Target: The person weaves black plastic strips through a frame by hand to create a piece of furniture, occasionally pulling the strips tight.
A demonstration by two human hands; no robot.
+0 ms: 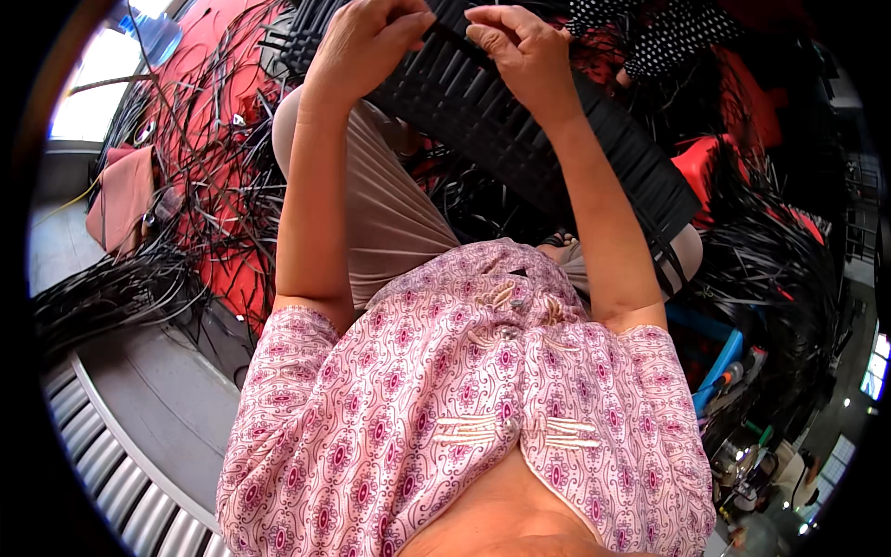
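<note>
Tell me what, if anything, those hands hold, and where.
The left hand and right hand curl over the black woven panel; what they pinch, if anything, cannot be told.

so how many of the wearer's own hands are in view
2: the left hand and the right hand, both near the picture's top edge, at the black woven panel.

Narrow gap between left fingers (pixel 405 30) and right fingers (pixel 497 39), black woven panel (pixel 506 125) beneath, tangled strips (pixel 756 278) crowding both sides
</note>
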